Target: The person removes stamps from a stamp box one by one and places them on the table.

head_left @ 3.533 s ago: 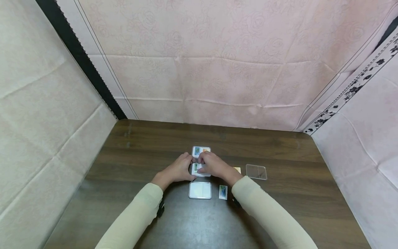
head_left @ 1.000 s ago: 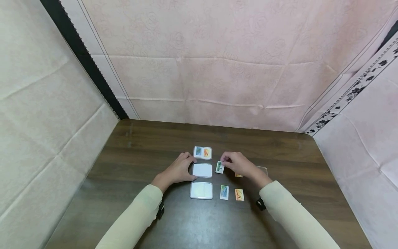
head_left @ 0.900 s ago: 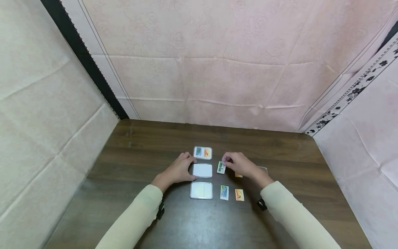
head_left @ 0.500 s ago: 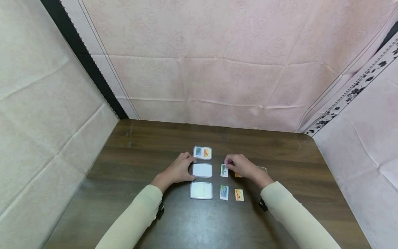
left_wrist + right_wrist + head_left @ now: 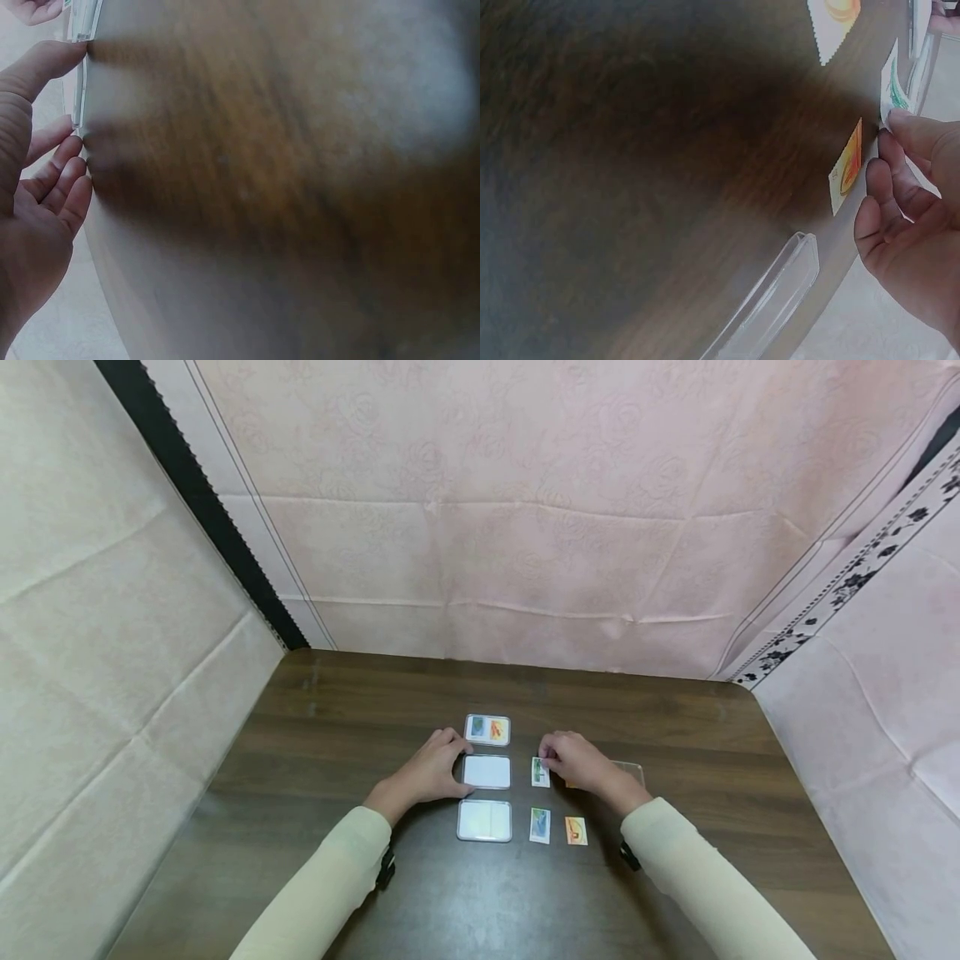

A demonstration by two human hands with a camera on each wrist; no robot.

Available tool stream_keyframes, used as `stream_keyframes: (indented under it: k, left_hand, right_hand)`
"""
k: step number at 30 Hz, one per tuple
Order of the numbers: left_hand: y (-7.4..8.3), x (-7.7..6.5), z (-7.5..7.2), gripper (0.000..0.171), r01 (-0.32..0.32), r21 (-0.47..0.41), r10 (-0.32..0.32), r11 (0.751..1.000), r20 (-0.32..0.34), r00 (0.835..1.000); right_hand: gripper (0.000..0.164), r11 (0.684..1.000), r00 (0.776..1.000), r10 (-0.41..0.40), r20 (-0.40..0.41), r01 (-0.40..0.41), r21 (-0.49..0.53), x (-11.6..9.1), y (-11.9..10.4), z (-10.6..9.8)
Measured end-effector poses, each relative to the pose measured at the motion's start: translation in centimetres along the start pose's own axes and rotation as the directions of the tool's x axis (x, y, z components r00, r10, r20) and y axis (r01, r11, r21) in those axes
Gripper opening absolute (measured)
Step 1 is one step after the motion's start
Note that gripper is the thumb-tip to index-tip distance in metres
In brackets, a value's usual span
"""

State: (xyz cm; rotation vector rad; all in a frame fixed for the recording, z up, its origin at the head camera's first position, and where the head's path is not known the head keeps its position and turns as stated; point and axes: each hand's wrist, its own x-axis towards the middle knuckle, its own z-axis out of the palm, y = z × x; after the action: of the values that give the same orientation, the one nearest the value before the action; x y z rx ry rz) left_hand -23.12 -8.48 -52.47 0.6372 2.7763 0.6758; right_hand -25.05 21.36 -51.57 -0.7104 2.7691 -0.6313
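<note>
My left hand holds the middle clear plastic case at its left end, thumb on the near edge and index finger on the far edge. White backing shows inside that case. To its right, my right hand pinches a green stamp by its upper corner, low over or on the table. In the right wrist view, thumb and index meet at the end of the green stamp. An orange stamp lies beside the curled fingers, mostly covered by the hand in the head view.
A far case contains a blue-green and an orange stamp. Nearest me lies another case with a pale inside, beside a blue stamp and an orange stamp. A clear lid sits partly behind the right hand.
My right hand has lifted the green stamp from the middle case and carried it right, then slightly toward me, straightening it. My left hand has stayed at the case.
</note>
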Motion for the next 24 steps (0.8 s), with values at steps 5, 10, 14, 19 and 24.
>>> stream_keyframes:
  k: [5,10,14,19,24]
  left_hand:
    - [0.08,-0.07,-0.05,0.062,-0.001,0.001,0.001,1.0,-0.002,1.0]
    - [0.08,-0.06,-0.1,0.063,-0.005,-0.001,0.005,1.0,-0.004,1.0]
    - [0.01,-0.01,-0.05,0.063,-0.006,0.004,0.006,1.0,-0.005,1.0]
    - [0.01,0.01,0.0,0.063,-0.004,0.004,0.004,1.0,-0.004,1.0]
    - [0.03,0.05,0.02,0.063,-0.006,0.009,0.006,1.0,-0.008,1.0]
  right_hand:
    - [0.005,0.999,1.0,0.01,-0.009,-0.01,-0.031,0.02,0.0,0.32]
    - [0.005,0.998,1.0,0.026,-0.013,-0.027,-0.049,0.0,-0.1,0.38]
    - [0.007,0.998,0.999,0.031,-0.019,-0.032,-0.059,-0.1,-0.2,0.36]
    - [0.008,0.998,0.999,0.034,-0.03,-0.035,-0.061,-0.26,-0.36,0.32]
    - [0.008,0.998,0.999,0.033,-0.036,-0.035,-0.058,-0.38,-0.41,0.26]
